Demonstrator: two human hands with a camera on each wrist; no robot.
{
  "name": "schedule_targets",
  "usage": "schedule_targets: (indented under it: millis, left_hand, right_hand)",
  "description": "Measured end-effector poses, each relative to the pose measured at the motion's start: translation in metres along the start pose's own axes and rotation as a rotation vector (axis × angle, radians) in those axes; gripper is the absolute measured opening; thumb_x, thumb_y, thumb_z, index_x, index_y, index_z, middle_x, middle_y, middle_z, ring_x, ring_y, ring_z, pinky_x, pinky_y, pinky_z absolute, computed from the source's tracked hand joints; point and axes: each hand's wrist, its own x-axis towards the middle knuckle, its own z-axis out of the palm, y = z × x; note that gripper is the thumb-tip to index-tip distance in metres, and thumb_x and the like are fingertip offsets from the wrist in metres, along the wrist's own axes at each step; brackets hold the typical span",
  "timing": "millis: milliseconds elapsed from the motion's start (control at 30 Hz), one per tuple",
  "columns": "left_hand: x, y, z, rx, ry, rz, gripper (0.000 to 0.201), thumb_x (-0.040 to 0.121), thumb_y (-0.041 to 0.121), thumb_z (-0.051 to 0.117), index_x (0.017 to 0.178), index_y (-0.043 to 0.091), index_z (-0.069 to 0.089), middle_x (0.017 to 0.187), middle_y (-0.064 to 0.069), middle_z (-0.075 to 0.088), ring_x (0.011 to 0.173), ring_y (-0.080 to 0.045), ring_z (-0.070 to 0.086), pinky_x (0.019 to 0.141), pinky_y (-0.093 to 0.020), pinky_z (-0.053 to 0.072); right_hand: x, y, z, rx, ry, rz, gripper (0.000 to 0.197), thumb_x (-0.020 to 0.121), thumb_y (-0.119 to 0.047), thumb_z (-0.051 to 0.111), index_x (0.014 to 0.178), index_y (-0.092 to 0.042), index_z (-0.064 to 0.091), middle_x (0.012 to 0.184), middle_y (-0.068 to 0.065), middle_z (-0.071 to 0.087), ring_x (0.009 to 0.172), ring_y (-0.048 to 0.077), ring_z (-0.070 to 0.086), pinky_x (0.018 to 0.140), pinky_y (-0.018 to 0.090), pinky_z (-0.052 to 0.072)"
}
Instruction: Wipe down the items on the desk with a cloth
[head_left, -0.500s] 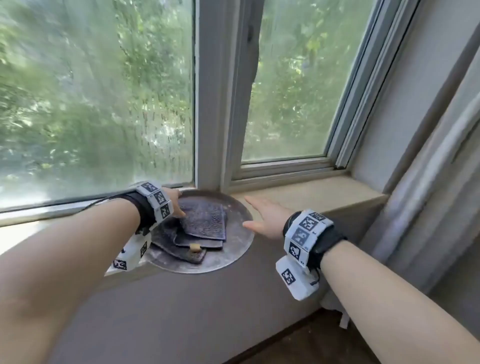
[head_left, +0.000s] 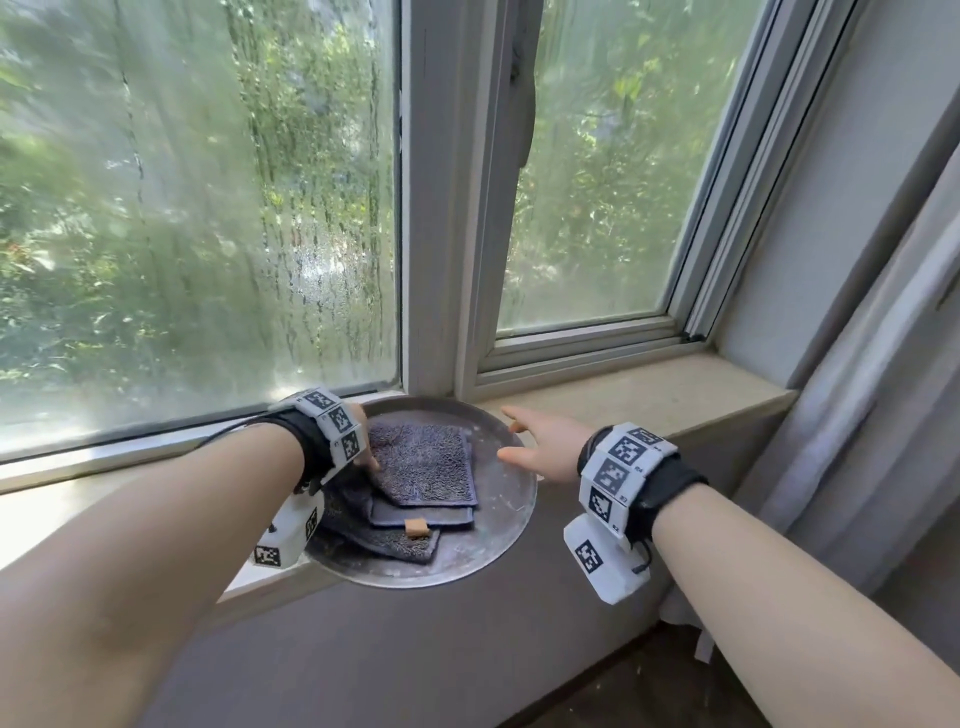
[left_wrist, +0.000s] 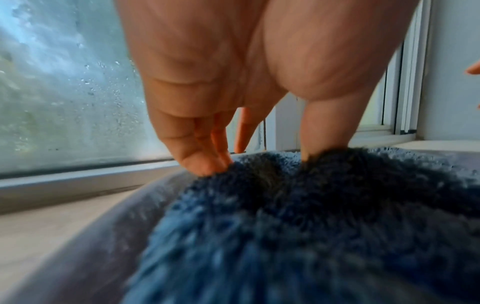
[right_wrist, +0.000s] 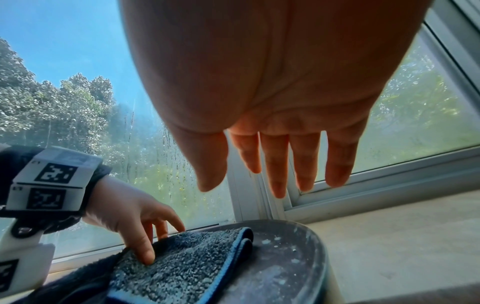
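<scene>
Where half a second ago the left hand lay at the tray's 10 o'clock edge, it now sits further in on the top cloth. Thumb and fingers dig into the pile at the cloth's 9 o'clock corner; the left wrist view shows the nap bunched up between them. Grip: pinching the cloth, curled.

The right hand has shifted little and hangs at the tray's 3 o'clock rim. Fingers straight and spread, nothing held. Contact with the rim cannot be told from the head view; the right wrist view shows the fingertips above the metal, apart from it.

Reading for the task: the cloth is being taken up, so wiping has not begun. The right hand looks placed to steady the tray while the cloth lifts.

The cloth: dark blue-grey, shaggy microfibre, folded to a rough square, bound with a lighter blue edge. It is the top one of a small stack, with at least two more like it splayed beneath toward 6 o'clock. A small tan tag shows on a lower one.

The stack lies left of centre on a round, dull metal tray with pale specks. The tray rests on the pale stone window sill below the misted panes, its 6 o'clock rim overhanging the sill's front edge.
</scene>
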Motion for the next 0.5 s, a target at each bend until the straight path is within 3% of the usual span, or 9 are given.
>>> schedule_targets:
  millis: [100,167,200,267,333,400,500]
  left_hand:
    - [0.000,-0.001,-0.005,0.036,-0.039,-0.007,0.043,0.077,0.038,0.072,0.111,0.013,0.063,0.091,0.000,0.057,0.103,-0.022,0.060,0.083,-0.025,0.045]
    - [0.003,-0.001,-0.008,0.026,-0.035,-0.022,0.042,0.080,0.039,0.069,0.110,0.010,0.064,0.099,0.000,0.062,0.098,-0.021,0.060,0.087,-0.027,0.046]
    - [0.001,0.000,-0.011,-0.019,-0.020,0.001,0.042,0.083,0.036,0.065,0.113,0.007,0.063,0.096,-0.001,0.061,0.091,-0.020,0.059,0.082,-0.026,0.046]
    - [-0.012,0.005,-0.019,-0.140,0.025,0.061,0.037,0.091,0.025,0.056,0.121,0.004,0.053,0.096,-0.004,0.059,0.093,-0.022,0.054,0.073,-0.017,0.042]
    - [-0.031,0.011,-0.032,-0.249,0.079,0.129,0.034,0.095,0.022,0.049,0.125,0.007,0.045,0.105,-0.007,0.058,0.100,-0.024,0.053,0.070,-0.014,0.038]
    - [-0.050,0.016,-0.052,-0.340,0.134,0.236,0.030,0.096,0.027,0.048,0.121,0.011,0.046,0.106,-0.007,0.056,0.093,-0.022,0.053,0.072,-0.020,0.039]
    - [-0.077,0.028,-0.081,-0.455,0.153,0.452,0.015,0.094,0.027,0.050,0.108,0.025,0.044,0.101,-0.001,0.055,0.090,-0.019,0.054,0.083,-0.030,0.045]
  right_hand:
    - [0.000,0.001,0.000,-0.002,-0.011,0.024,0.061,0.097,-0.034,0.046,0.148,-0.013,0.019,0.147,0.005,0.038,0.130,0.022,0.041,0.101,0.025,0.031]
    - [-0.002,0.003,0.001,-0.004,-0.014,0.038,0.064,0.097,-0.035,0.045,0.149,-0.013,0.016,0.148,0.006,0.036,0.131,0.022,0.040,0.102,0.026,0.031]
    - [-0.002,0.004,0.001,0.000,-0.015,0.042,0.064,0.097,-0.035,0.045,0.149,-0.013,0.015,0.148,0.006,0.035,0.131,0.022,0.040,0.102,0.026,0.031]
    - [-0.004,0.007,0.000,0.007,-0.014,0.050,0.064,0.097,-0.036,0.044,0.149,-0.015,0.014,0.148,0.006,0.035,0.131,0.023,0.040,0.103,0.027,0.031]
    - [-0.007,0.009,-0.003,0.031,0.007,0.058,0.063,0.097,-0.039,0.043,0.149,-0.016,0.015,0.148,0.005,0.036,0.132,0.022,0.039,0.104,0.029,0.031]
    - [-0.013,0.011,-0.009,0.114,0.070,0.054,0.061,0.097,-0.040,0.041,0.149,-0.018,0.017,0.146,0.003,0.039,0.131,0.021,0.040,0.105,0.028,0.030]
    - [-0.029,0.014,-0.029,0.257,0.221,0.005,0.056,0.098,-0.041,0.038,0.147,-0.017,0.023,0.142,0.002,0.043,0.130,0.018,0.040,0.101,0.023,0.029]
